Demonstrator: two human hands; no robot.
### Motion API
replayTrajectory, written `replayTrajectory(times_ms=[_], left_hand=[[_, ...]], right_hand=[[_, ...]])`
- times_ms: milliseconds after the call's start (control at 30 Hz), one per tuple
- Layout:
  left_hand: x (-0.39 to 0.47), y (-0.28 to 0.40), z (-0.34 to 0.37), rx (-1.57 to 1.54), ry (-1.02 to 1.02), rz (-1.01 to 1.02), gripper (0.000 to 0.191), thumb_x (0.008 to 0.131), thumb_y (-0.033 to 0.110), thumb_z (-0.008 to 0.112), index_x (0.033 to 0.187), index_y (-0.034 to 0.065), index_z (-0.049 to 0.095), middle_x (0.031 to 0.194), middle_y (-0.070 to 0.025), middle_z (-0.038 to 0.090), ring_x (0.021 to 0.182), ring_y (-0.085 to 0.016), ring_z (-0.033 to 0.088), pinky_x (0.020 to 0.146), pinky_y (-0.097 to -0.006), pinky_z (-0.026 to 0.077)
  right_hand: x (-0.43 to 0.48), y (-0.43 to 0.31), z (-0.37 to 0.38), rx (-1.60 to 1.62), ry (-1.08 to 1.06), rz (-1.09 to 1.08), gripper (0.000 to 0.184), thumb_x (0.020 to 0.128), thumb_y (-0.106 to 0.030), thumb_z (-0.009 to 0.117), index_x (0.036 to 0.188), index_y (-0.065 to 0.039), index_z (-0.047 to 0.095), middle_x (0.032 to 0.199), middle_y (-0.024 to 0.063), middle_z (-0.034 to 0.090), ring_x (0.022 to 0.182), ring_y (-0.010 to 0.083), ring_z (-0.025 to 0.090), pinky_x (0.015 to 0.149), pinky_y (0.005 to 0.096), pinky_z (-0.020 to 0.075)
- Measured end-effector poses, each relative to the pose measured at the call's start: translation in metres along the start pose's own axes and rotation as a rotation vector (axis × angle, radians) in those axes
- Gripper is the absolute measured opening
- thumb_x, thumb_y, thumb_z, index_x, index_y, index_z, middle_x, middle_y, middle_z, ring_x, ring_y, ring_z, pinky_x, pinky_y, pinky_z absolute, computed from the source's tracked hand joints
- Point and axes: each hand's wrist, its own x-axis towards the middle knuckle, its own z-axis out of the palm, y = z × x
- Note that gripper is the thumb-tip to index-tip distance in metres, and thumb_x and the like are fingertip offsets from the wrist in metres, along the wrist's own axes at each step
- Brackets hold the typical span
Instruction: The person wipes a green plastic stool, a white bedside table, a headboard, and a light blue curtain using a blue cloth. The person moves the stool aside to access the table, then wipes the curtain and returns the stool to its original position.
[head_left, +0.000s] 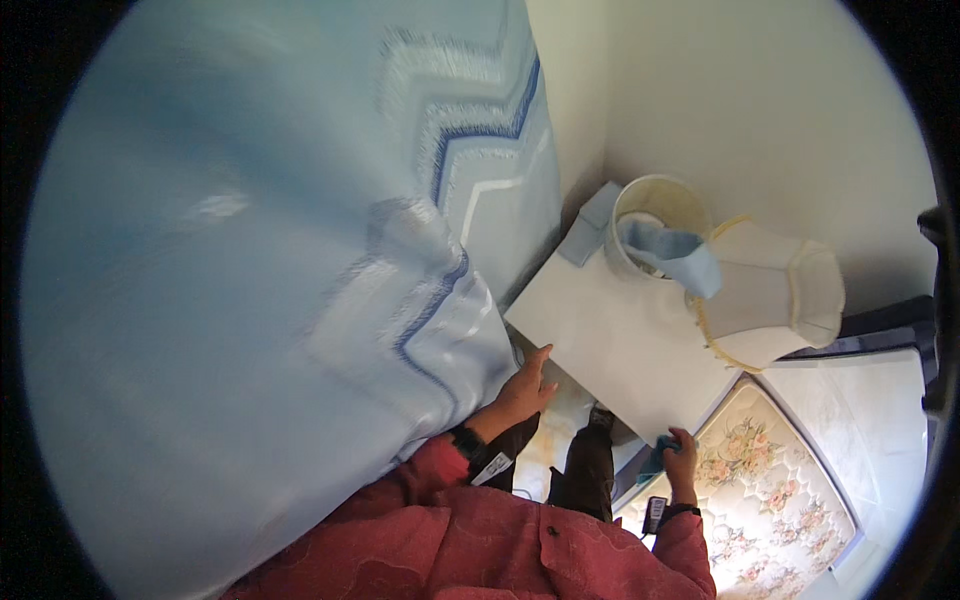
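Note:
My left hand (525, 388) has its fingers apart near the front left edge of a white tabletop (630, 330). It seems to hold nothing; whether a fingertip touches the edge is hard to tell. Gathered in my right hand (681, 459) is a teal cloth (652, 463), beside the near corner of the same tabletop. On its far part stands an off-white round bucket (622, 251), with a light blue cloth (679, 259) hanging over its rim. A pale lampshade with yellow trim (761, 292) lies on its side to the right of the bucket.
A bed with a shiny blue zigzag-patterned cover (300, 300) fills the left side. Folded blue fabric (591, 225) lies beside the bucket, near the wall corner (606, 112). At lower right is a floral quilted panel (772, 480), with a white surface (862, 420) beyond it.

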Motion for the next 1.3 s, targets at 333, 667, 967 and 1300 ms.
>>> replayTrajectory(times_ms=[333,667,967,1300], left_hand=[[-0.139,0.249,-0.188,0.268,0.784,0.277,0.078,0.08,-0.007,0.06,0.148,0.0008,0.023,0.15,-0.0197,0.032,0.134,-0.032,0.04,0.108,-0.0415,0.034],[-0.222,0.243,-0.225,0.509,0.87,0.407,0.054,0.084,-0.002,0.059,0.135,-0.0034,0.042,0.147,-0.0212,0.038,0.132,-0.037,0.043,0.107,-0.04,0.038],[-0.219,0.235,-0.245,0.632,0.735,0.447,0.033,0.085,-0.002,0.059,0.118,-0.0025,0.057,0.144,-0.0157,0.044,0.121,-0.033,0.054,0.098,-0.0385,0.047],[-0.217,0.205,-0.253,0.61,0.772,0.508,0.027,0.083,-0.007,0.059,0.11,-0.0023,0.061,0.135,-0.0161,0.053,0.115,-0.033,0.059,0.093,-0.0371,0.05]], right_hand=[[0.043,-0.306,0.059,0.221,-0.419,-0.756,0.052,0.072,0.004,0.052,0.122,-0.006,0.061,0.115,0.015,0.063,0.108,0.0281,0.06,0.094,0.0343,0.0471],[-0.008,-0.528,-0.076,0.819,-0.267,-0.933,0.049,0.081,0.005,0.042,0.125,-0.007,0.059,0.122,0.0075,0.062,0.116,0.0183,0.055,0.103,0.0302,0.0412],[-0.025,-0.683,0.009,0.432,0.521,-1.715,0.065,0.064,0.017,0.056,0.122,-0.014,0.061,0.127,0.0139,0.053,0.125,0.0333,0.048,0.106,0.0371,0.0387],[0.097,-0.446,0.11,0.297,0.186,-0.705,0.039,0.082,-0.01,0.052,0.119,-0.006,0.062,0.11,0.0218,0.066,0.106,0.0368,0.062,0.091,0.0431,0.0474]])
